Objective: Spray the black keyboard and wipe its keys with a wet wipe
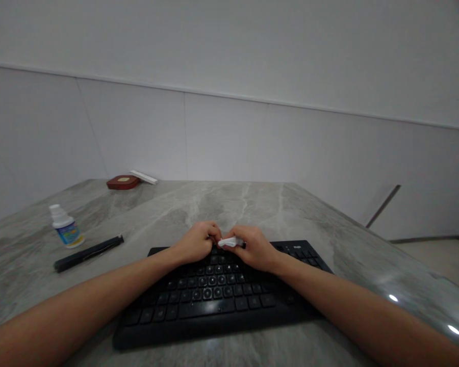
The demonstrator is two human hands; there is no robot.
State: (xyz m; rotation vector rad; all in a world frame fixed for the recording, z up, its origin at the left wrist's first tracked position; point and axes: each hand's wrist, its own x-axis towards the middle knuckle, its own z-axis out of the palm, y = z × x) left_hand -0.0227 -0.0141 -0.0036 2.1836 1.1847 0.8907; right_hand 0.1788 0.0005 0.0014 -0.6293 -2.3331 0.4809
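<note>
A black keyboard [210, 308] lies on the table in front of me, with small shiny spots on many of its middle keys. Over its back edge, my right hand [254, 247] is closed on a small white folded piece [229, 242], which looks like tissue or cloth. A dark bit shows beside that piece under the right fingers. My left hand [199, 241] is closed too, its curled fingertips right at the white piece's left end. What the left fingers pinch is hidden.
On the left stand a white-capped bottle [68, 229] with a blue label and, lying near it, a long black stick-like object [88, 253]. A red-brown box [122, 182] and a white flat bar [144, 177] are at the back of the marble-patterned table [252, 204], by the wall.
</note>
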